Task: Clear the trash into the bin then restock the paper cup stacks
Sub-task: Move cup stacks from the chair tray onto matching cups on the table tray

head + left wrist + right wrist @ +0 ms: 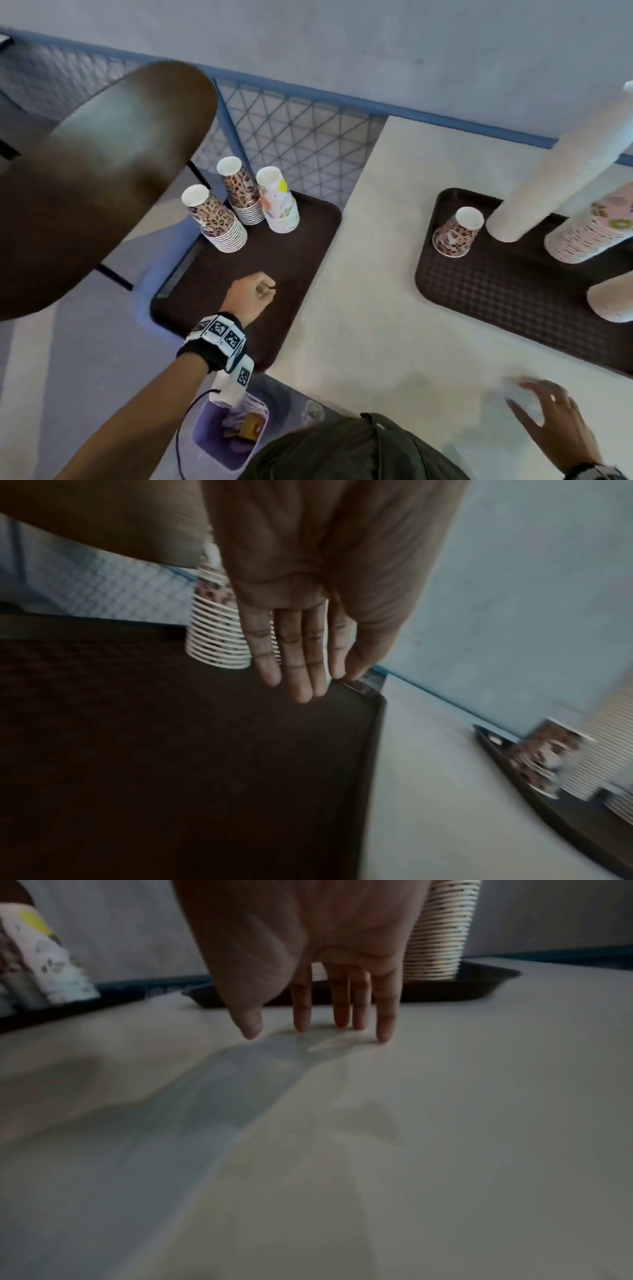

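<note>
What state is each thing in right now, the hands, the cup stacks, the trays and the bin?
Left hand: open, fingers straight, over the left tray, holding nothing.
Right hand: open, fingers spread at the tabletop, blurred.
Left tray: carries three short upside-down cup stacks at its far end.
Single leopard-print cup: upside down on the right tray.
Tall white cup stack: upside down on the right tray.
Purple bin: open, trash inside.

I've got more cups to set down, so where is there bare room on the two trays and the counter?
The left tray is bare in front of its three cup stacks, below the left hand. The counter between the trays is bare. The right tray is crowded at the back and right; only its near-left corner is free.
</note>
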### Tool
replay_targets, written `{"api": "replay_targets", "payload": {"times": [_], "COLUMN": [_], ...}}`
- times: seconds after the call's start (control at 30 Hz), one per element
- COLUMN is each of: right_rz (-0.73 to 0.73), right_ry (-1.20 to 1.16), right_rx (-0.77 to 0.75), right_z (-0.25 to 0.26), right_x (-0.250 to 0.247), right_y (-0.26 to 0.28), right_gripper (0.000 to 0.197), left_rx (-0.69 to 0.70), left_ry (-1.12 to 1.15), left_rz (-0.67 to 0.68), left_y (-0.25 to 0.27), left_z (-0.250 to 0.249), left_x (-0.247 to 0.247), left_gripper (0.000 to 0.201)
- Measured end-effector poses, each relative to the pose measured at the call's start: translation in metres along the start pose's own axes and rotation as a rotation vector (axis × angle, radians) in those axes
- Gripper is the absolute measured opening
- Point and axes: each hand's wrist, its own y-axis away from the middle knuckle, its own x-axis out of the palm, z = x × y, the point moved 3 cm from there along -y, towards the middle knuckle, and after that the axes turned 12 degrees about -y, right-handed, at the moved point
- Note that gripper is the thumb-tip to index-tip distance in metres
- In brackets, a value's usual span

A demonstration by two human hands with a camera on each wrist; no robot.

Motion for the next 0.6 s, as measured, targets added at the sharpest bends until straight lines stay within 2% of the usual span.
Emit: {"api": "replay_targets", "payload": {"times": [0.03,0.07,0.13,0.17,0.2,0.3,0.43,0.53,0.6], "right_rz": [-0.006,0.006,0.044,0.044,0.044,0.061,0.124,0.138,0.162], "right_ry": [-0.035,-0.063,-0.123,-0.157,-0.195,-0.340,-0.499,-0.500,-0.503], "right_rx": [0.002,-0.017,-0.059,-0.100,-0.142,-0.232,-0.296,-0.373,-0.391], "right_z": [0.021,0.049,0.106,0.134,0.163,0.253,0.366,0.434,0.467], "right_x": [0.003,0.006,0.014,0.020,0.025,0.038,0.052,0.061,0.069], "right_y": [-0.006,-0.011,-0.027,-0.038,-0.051,-0.089,-0.134,-0.158,-0.168], "right_gripper": [0.098,0.082,0.041,0.030,0.027,0.033,0.060,0.080,0.089], "left_rx": [-0.033,-0.071,-0.144,-0.178,-0.211,-0.262,-0.245,-0.217,-0.173], "left_ry": [0.011,0.023,0.059,0.093,0.136,0.244,0.321,0.345,0.348], "left_rz": [-0.032,-0.067,-0.139,-0.169,-0.191,-0.220,-0.225,-0.218,-0.227], "left_y": [-0.003,-0.006,-0.013,-0.017,-0.022,-0.038,-0.067,-0.087,-0.098], "left_z": [0.016,0.030,0.054,0.064,0.074,0.090,0.093,0.087,0.080], "left_x": [-0.009,-0.020,-0.038,-0.047,-0.055,-0.076,-0.097,-0.108,-0.114], "left_gripper": [0.012,0.014,0.020,0.026,0.032,0.055,0.078,0.086,0.084]}}
